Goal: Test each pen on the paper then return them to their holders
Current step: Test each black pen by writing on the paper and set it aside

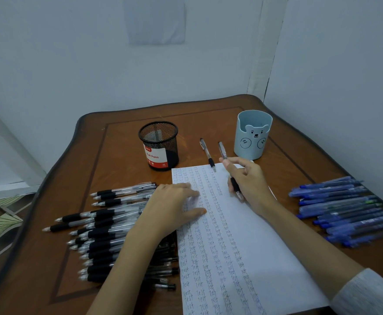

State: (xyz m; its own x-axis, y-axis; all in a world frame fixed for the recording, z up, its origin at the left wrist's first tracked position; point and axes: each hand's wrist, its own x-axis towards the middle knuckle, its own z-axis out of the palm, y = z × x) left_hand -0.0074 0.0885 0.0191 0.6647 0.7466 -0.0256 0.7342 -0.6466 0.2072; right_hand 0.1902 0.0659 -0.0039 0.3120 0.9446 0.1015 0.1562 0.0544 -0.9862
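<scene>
On the paper, far right part: right hand curled round the held pen, fingers clamped on its black grip.
Held pen vs hand: barrel runs up through the hand, far end sticks out past the fingers toward the bear holder; tip points down at the paper, contact cannot tell.
Left hand: flat, fingers straight, pressing on the paper's left edge; forearm crosses over the black pens.
Paper: white sheet, long side near to far, slightly slanted; columns of "test" fill left and middle, right strip blank.
Loose pen: lies on the tabletop between the two holders, tip at the paper's far edge.
Mesh holder: black wire, upright, far left of the paper, red-white "Ball Pens" label.
Bear holder: light blue, upright, just beyond the right hand.
Black pens: heap left of the paper, tips pointing left, touching the sheet's left edge.
Blue pens: row right of the paper, well apart from the right hand, near the tabletop's right edge.
Room: bare wood between paper and blue pens, and between the holders; walls close at far and right edges.
Held pen look: clear barrel, black rubber grip, pale tip, slightly blurred.
</scene>
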